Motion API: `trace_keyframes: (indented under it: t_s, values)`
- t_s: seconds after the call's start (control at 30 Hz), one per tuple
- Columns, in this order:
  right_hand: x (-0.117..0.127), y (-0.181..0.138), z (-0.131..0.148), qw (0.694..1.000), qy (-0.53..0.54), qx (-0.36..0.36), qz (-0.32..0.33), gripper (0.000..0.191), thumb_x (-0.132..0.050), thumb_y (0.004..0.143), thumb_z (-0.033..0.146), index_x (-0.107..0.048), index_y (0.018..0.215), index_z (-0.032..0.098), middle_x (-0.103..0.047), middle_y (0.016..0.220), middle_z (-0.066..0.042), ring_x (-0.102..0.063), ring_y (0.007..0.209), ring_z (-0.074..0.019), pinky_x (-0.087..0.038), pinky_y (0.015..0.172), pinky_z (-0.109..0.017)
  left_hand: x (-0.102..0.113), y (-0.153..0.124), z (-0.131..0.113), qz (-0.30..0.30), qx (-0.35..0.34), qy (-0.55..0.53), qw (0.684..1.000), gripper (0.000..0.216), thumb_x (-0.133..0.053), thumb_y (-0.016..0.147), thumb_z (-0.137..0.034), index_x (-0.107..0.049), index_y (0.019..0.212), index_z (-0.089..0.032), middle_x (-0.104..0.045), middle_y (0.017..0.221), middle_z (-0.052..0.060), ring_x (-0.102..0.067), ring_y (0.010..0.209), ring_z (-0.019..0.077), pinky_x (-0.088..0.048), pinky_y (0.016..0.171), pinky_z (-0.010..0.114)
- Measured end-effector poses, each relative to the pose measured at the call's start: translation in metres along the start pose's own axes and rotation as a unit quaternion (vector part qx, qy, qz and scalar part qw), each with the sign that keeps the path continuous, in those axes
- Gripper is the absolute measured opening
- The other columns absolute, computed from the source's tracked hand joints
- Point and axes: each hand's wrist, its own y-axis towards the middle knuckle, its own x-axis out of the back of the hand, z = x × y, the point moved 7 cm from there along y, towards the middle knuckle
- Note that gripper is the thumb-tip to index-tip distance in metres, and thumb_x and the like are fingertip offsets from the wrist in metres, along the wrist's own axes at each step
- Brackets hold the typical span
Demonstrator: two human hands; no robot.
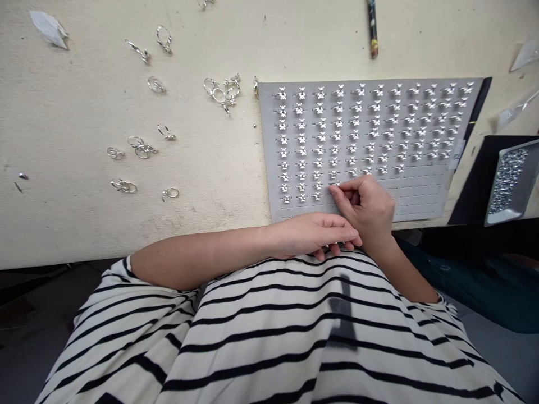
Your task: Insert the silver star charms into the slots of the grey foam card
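A grey slotted board (416,207) lies on the table in front of me, with rows of silver rings (322,151) standing in its slits. My right hand (370,210) reaches over the lower part of the board. Its thumb and forefinger pinch a ring (334,185) at a slit beside the filled lower-left rows. My left hand (318,233) lies across the board's near edge, fingers curled, its tips close to the right wrist. Small silver ring parts show under its fingers, mostly hidden by them.
Loose rings (143,148) lie scattered on the table at left, with a small ring pile (223,92) near the board. A dark pen-like stick (373,31) lies at the back. A metal tray (511,179) of small silver pieces stands at right, near plastic bags (516,112).
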Motion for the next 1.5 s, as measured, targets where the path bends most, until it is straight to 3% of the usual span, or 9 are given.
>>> trace_keyframes:
  t_s: [0.4, 0.7, 0.8, 0.9, 0.93, 1.03, 1.13, 1.3, 1.5]
  values:
    - [0.003, -0.002, 0.006, 0.998, -0.045, 0.037, -0.012, 0.015, -0.072, 0.093, 0.034, -0.067, 0.086, 0.022, -0.059, 0.064, 0.004, -0.055, 0.060, -0.0098, -0.044, 0.056, -0.025, 0.001, 0.000, 0.000, -0.003, -0.001, 0.000, 1.000, 0.034, -0.063, 0.092, -0.053, -0.074, 0.101, -0.022, -0.067, 0.105, 0.003, -0.057, 0.083, 0.0108, -0.044, 0.059, 0.019]
    - [-0.001, -0.003, 0.004, 0.998, 0.009, 0.048, -0.027, 0.014, -0.074, 0.091, 0.035, -0.069, 0.088, 0.022, -0.059, 0.061, 0.004, -0.055, 0.057, -0.0104, -0.044, 0.055, -0.026, 0.000, 0.000, 0.000, -0.006, 0.002, -0.035, 0.999, 0.032, -0.066, 0.094, -0.049, -0.073, 0.100, -0.019, -0.067, 0.102, 0.002, -0.057, 0.080, 0.0084, -0.044, 0.058, 0.017]
    - [0.015, -0.007, -0.004, 0.998, 0.056, 0.017, -0.017, 0.012, -0.069, 0.095, 0.035, -0.070, 0.098, 0.024, -0.067, 0.074, 0.002, -0.058, 0.061, -0.0108, -0.046, 0.058, -0.027, 0.000, 0.001, 0.001, -0.009, 0.008, -0.088, 0.996, 0.034, -0.063, 0.098, -0.049, -0.074, 0.098, -0.017, -0.070, 0.100, 0.005, -0.062, 0.082, 0.0100, -0.047, 0.060, 0.018]
    - [0.051, -0.017, -0.002, 0.994, 0.057, 0.053, -0.071, 0.013, -0.060, 0.100, 0.030, -0.069, 0.109, 0.029, -0.072, 0.083, 0.001, -0.060, 0.065, -0.0123, -0.047, 0.064, -0.030, 0.000, 0.003, 0.002, -0.019, 0.020, -0.176, 0.984, 0.040, -0.053, 0.104, -0.048, -0.074, 0.098, -0.014, -0.072, 0.100, 0.009, -0.068, 0.090, 0.0149, -0.054, 0.070, 0.024]
    - [0.058, -0.021, 0.004, 0.993, 0.054, 0.087, -0.059, 0.016, -0.060, 0.100, 0.031, -0.068, 0.114, 0.030, -0.072, 0.082, 0.001, -0.061, 0.066, -0.0132, -0.048, 0.065, -0.031, 0.001, 0.003, 0.002, -0.026, 0.020, -0.209, 0.977, 0.041, -0.050, 0.106, -0.047, -0.074, 0.098, -0.014, -0.073, 0.100, 0.010, -0.070, 0.092, 0.0163, -0.056, 0.075, 0.026]
    - [0.055, -0.032, 0.024, 0.978, 0.022, 0.189, 0.081, 0.038, -0.072, 0.093, 0.043, -0.065, 0.128, 0.031, -0.078, 0.099, -0.003, -0.069, 0.084, -0.0183, -0.050, 0.076, -0.035, 0.005, 0.005, 0.003, -0.065, 0.017, -0.287, 0.956, 0.040, -0.048, 0.107, -0.044, -0.073, 0.099, -0.013, -0.072, 0.094, 0.009, -0.070, 0.087, 0.0157, -0.057, 0.078, 0.027]
    - [0.042, -0.040, 0.029, 0.965, -0.024, 0.207, 0.158, 0.047, -0.076, 0.090, 0.042, -0.060, 0.133, 0.031, -0.078, 0.117, -0.003, -0.070, 0.099, -0.0202, -0.047, 0.084, -0.037, 0.007, 0.006, 0.005, -0.094, 0.023, -0.316, 0.944, 0.039, -0.052, 0.106, -0.045, -0.072, 0.095, -0.012, -0.068, 0.085, 0.006, -0.066, 0.076, 0.0130, -0.055, 0.072, 0.025]
    - [0.037, -0.039, 0.027, 0.969, -0.008, 0.205, 0.138, 0.019, -0.067, 0.096, 0.028, -0.064, 0.114, 0.033, -0.080, 0.111, 0.003, -0.068, 0.095, -0.0163, -0.044, 0.083, -0.036, 0.006, 0.005, 0.006, -0.097, 0.034, -0.317, 0.943, 0.028, -0.060, 0.103, -0.032, -0.071, 0.090, -0.010, -0.068, 0.084, 0.007, -0.066, 0.081, 0.0148, -0.059, 0.084, 0.030]
    - [0.045, -0.032, 0.023, 0.977, 0.054, 0.169, 0.115, 0.012, -0.069, 0.093, 0.025, -0.063, 0.101, 0.032, -0.080, 0.097, 0.005, -0.072, 0.086, -0.0149, -0.047, 0.079, -0.035, 0.004, 0.004, 0.000, -0.074, 0.000, -0.297, 0.952, 0.021, -0.063, 0.100, -0.027, -0.070, 0.087, -0.012, -0.067, 0.085, 0.004, -0.065, 0.082, 0.0130, -0.058, 0.088, 0.031]
